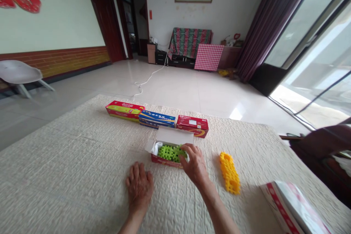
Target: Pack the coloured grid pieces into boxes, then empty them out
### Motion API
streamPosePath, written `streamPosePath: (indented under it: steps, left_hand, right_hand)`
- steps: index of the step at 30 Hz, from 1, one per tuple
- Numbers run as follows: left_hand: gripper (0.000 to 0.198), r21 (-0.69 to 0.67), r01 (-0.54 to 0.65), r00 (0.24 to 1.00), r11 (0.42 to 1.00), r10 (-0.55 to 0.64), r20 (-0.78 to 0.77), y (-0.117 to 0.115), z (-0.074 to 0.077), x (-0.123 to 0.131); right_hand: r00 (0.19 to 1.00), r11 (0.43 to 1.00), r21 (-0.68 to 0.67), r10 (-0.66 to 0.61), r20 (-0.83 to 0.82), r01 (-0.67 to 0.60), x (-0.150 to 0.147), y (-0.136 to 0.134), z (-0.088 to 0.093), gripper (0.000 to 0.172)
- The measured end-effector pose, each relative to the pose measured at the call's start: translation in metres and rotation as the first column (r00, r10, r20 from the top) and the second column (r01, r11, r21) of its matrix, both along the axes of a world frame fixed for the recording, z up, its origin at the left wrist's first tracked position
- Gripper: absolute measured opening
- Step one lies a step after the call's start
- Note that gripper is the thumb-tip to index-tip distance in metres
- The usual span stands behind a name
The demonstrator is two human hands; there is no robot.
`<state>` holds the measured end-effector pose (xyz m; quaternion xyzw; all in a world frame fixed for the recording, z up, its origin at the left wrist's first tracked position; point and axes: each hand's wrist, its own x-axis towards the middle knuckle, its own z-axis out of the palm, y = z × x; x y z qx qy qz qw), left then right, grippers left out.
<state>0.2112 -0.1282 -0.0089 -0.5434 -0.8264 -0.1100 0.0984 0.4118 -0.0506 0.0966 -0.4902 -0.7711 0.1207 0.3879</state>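
On the quilted cover [68, 161], an open red box [164, 161] lay just ahead of the left hand [139, 186], which rested flat, fingers spread, holding nothing. The right hand [194, 164], half curled, touched green blocks [168, 153] inside the box, whether gripping them unclear; yellow blocks [229, 173] lay to its right.

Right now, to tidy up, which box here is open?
The red box under the right hand: lid up, green plastic pieces inside, unlike the shut red-and-yellow box, blue box and far red box behind it.
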Motion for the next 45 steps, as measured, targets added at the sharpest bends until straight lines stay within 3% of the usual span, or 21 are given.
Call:
streamPosePath:
  steps: [6,11,13,16,20,25,27,30,35,38,42,45]
  left_hand:
    - [0.046,0.009,0.01,0.999,1.0,-0.011,0.03,0.001,0.0,-0.001]
    - [0.044,0.115,0.009,0.977,0.993,-0.033,0.21,-0.001,-0.001,-0.001]
    - [0.042,0.213,-0.033,0.906,0.976,-0.061,0.42,0.0,-0.001,-0.004]
    - [0.042,0.282,-0.182,0.71,0.942,-0.073,0.7,0.008,0.002,-0.014]
    - [0.049,0.234,-0.289,0.578,0.928,-0.026,0.816,0.042,0.014,-0.026]
    - [0.042,0.228,-0.173,0.415,0.958,-0.139,0.899,0.083,0.027,-0.02]
    - [0.043,0.231,-0.141,0.36,0.963,-0.168,0.918,0.083,0.031,-0.012]
    - [0.046,0.236,-0.12,0.312,0.964,-0.189,0.931,0.064,0.033,0.002]
    - [0.053,0.224,-0.079,0.288,0.971,-0.193,0.938,0.004,0.035,0.026]
    - [0.051,0.259,-0.034,0.358,0.965,-0.23,0.905,-0.025,0.036,0.037]
    - [0.04,0.472,0.121,0.514,0.873,-0.462,0.723,-0.04,0.038,0.044]
    - [0.037,0.536,0.273,0.551,0.799,-0.586,0.594,-0.039,0.039,0.046]
  right_hand:
    - [0.978,0.988,0.014,-0.152,-0.142,0.155,0.019,-0.004,-0.015,0.025]
    - [0.875,0.925,-0.096,-0.379,-0.301,0.368,0.048,-0.02,-0.037,0.036]
    - [0.847,0.914,-0.177,-0.406,-0.343,0.366,0.053,-0.022,-0.048,0.043]
    - [0.843,0.923,-0.262,-0.37,-0.391,0.283,0.051,-0.022,-0.06,0.051]
    - [0.857,0.943,-0.304,-0.266,-0.441,0.137,0.041,-0.015,-0.065,0.054]
    - [0.853,0.957,-0.29,-0.176,-0.492,0.03,0.023,-0.006,-0.064,0.056]
    - [0.85,0.959,-0.284,-0.161,-0.501,0.015,0.021,-0.006,-0.062,0.057]
    - [0.849,0.955,-0.294,-0.188,-0.494,0.041,0.032,-0.02,-0.059,0.056]
    - [0.865,0.949,-0.289,-0.248,-0.436,0.127,0.069,-0.078,-0.064,0.048]
    - [0.885,0.944,-0.279,-0.278,-0.373,0.179,0.078,-0.117,-0.07,0.044]
    - [0.916,0.952,-0.258,-0.246,-0.316,0.166,0.074,-0.141,-0.07,0.046]
    - [0.91,0.949,-0.27,-0.247,-0.331,0.16,0.072,-0.135,-0.067,0.04]
